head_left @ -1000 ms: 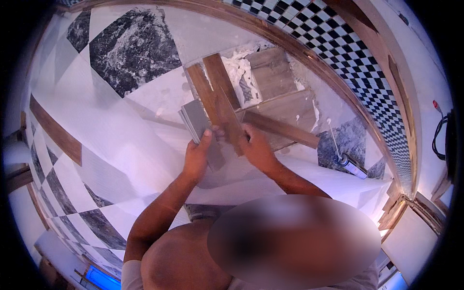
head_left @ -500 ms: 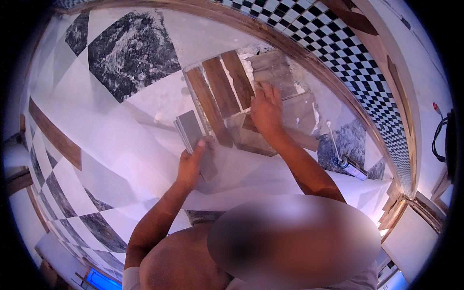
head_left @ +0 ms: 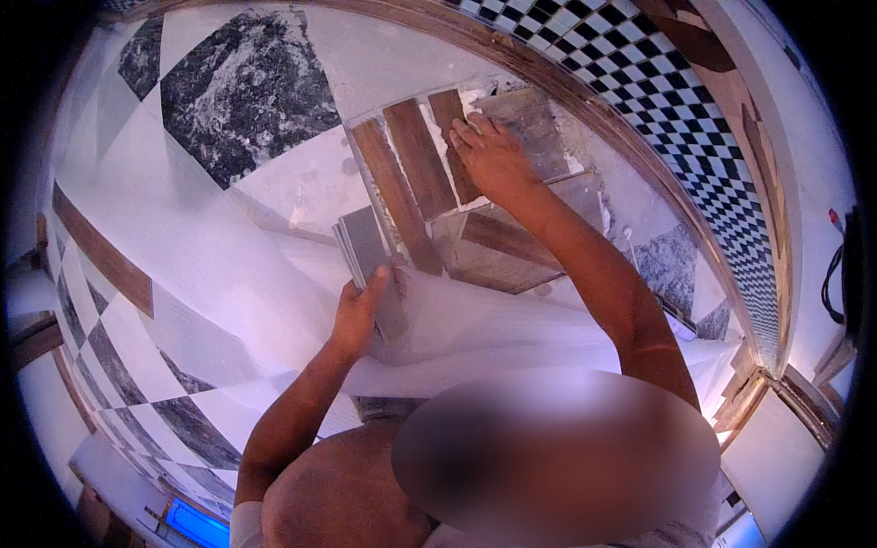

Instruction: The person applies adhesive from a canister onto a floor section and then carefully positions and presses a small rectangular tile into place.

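Note:
My left hand point(head_left: 358, 312) is closed around a thin stack of grey planks point(head_left: 364, 245), held on edge above the white foam sheet. My right hand point(head_left: 498, 163) lies with fingers stretched out, its fingertips on or just beside the upper part of a brown wood-look strip point(head_left: 449, 117). Left of that strip, a second brown strip point(head_left: 419, 163) and a longer third strip point(head_left: 391, 183) lie roughly side by side, with pale gaps between them. Below my right wrist, another brown strip point(head_left: 507, 239) rests across a dusty wood-look tile point(head_left: 475, 267).
White foam sheeting point(head_left: 256, 283) covers much of the checkered floor. A cartridge tube point(head_left: 676, 320) is partly hidden behind my right forearm. Along the far right runs a wall of small black-and-white tiles point(head_left: 676, 100). One brown plank point(head_left: 100, 251) lies at the left.
My right hand has moved up and left along the strips, its fingers spreading. More of the loose strip beneath it now shows. My left hand still holds the grey planks in nearly the same place.

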{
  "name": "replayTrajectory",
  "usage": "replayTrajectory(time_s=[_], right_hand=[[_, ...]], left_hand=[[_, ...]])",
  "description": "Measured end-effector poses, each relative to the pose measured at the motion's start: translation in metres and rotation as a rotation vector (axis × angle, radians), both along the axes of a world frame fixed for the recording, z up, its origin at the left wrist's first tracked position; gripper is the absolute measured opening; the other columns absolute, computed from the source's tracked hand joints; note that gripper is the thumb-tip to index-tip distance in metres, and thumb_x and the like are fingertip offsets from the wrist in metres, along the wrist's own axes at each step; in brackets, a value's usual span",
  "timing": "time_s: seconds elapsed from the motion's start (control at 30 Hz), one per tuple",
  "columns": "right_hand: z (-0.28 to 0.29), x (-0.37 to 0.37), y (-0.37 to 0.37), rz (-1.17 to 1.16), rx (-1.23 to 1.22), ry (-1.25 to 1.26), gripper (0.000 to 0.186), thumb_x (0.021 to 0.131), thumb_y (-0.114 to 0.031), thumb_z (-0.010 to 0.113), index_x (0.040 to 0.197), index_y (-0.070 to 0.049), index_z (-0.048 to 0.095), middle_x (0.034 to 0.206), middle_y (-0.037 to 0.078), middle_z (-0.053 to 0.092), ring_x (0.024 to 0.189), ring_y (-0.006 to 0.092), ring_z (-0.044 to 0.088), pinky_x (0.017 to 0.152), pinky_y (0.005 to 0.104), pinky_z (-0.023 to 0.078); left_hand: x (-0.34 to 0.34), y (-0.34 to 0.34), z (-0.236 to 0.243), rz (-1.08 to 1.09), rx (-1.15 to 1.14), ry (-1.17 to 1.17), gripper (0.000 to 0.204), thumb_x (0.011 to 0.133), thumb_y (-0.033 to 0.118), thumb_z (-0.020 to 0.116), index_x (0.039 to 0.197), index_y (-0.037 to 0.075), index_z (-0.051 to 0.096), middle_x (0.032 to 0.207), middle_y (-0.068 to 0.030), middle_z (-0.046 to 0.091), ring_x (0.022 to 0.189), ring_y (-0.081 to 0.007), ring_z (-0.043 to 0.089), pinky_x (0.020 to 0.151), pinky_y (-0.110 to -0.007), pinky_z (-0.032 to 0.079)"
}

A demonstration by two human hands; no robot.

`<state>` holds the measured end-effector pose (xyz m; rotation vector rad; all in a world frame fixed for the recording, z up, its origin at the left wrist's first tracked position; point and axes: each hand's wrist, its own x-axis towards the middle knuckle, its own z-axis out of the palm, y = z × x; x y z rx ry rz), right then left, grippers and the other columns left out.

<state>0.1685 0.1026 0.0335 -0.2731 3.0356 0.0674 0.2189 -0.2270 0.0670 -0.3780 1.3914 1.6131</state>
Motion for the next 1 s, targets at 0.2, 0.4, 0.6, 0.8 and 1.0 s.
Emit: replayTrajectory(time_s=[0.2, 0.4, 0.6, 0.8, 1.0], right_hand=[[-0.003, -0.011, 0.000, 0.041, -0.038, 0.090, 0.040, 0.094, -0.016, 0.056, 0.129, -0.002, 0.067, 0.144, 0.011, 0.059, 0.137, 0.0284, 0.049, 0.116, 0.0416, 0.037], [-0.010, -0.008, 0.006, 0.093, 0.038, 0.131, 0.036, 0.092, -0.018, 0.057, 0.121, -0.002, 0.071, 0.139, 0.011, 0.063, 0.133, 0.0292, 0.052, 0.114, 0.0417, 0.039], [-0.013, -0.010, 0.010, 0.120, 0.059, 0.099, 0.039, 0.092, -0.017, 0.058, 0.127, -0.005, 0.069, 0.139, 0.008, 0.063, 0.135, 0.0275, 0.051, 0.114, 0.0427, 0.039], [-0.005, 0.011, 0.020, -0.001, -0.196, 0.247, 0.040, 0.092, -0.013, 0.059, 0.131, -0.009, 0.067, 0.138, 0.009, 0.064, 0.134, 0.0290, 0.052, 0.114, 0.0472, 0.040], [0.041, 0.179, 0.057, -0.494, -0.304, 0.233, 0.038, 0.094, -0.009, 0.062, 0.131, -0.005, 0.063, 0.131, 0.017, 0.065, 0.126, 0.0382, 0.057, 0.113, 0.0491, 0.041]], left_hand=[[-0.005, -0.001, -0.002, -0.018, 0.011, -0.013, 0.051, 0.105, 0.043, 0.060, 0.130, -0.001, 0.060, 0.102, -0.0088, 0.067, 0.096, -0.0188, 0.064, 0.089, -0.034, 0.052], [-0.008, 0.009, 0.015, -0.021, 0.017, -0.004, 0.050, 0.105, 0.043, 0.060, 0.130, -0.001, 0.060, 0.104, -0.0092, 0.067, 0.097, -0.0197, 0.064, 0.090, -0.035, 0.053], [-0.002, 0.001, 0.020, 0.033, 0.071, -0.021, 0.048, 0.105, 0.040, 0.060, 0.132, 0.000, 0.059, 0.104, -0.0091, 0.067, 0.096, -0.0200, 0.065, 0.090, -0.035, 0.053], [0.002, -0.009, 0.020, 0.030, 0.023, -0.032, 0.047, 0.104, 0.038, 0.060, 0.133, 0.002, 0.058, 0.107, -0.0100, 0.069, 0.092, -0.0187, 0.065, 0.085, -0.035, 0.054], [-0.008, 0.001, 0.019, -0.531, -0.195, 0.349, 0.051, 0.104, 0.033, 0.062, 0.144, 0.004, 0.052, 0.113, -0.0101, 0.071, 0.088, -0.0160, 0.066, 0.082, -0.035, 0.056]])
